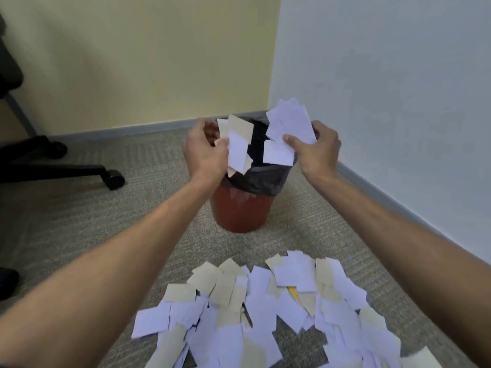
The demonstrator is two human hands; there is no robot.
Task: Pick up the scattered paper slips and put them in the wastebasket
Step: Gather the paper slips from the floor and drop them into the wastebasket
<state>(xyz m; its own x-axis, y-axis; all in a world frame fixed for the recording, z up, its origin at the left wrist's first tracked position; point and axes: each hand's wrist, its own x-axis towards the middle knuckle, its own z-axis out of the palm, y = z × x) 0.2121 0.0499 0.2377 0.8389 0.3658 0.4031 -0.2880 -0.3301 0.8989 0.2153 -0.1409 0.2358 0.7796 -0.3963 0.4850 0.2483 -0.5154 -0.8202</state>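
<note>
At frame centre, my left hand (206,150) and right hand (317,151) each clutch a bunch of paper slips (288,122) over the bag-lined wastebasket (240,211), held there to drop in. Its contents are hidden. Many slips remain in the floor pile (265,309), lower frame.

An office: grey low-pile ribbed carpet (111,219), the black five-star castor base of a swivel chair (79,170), grey skirting board (148,127) beneath plain cream and white walls
</note>
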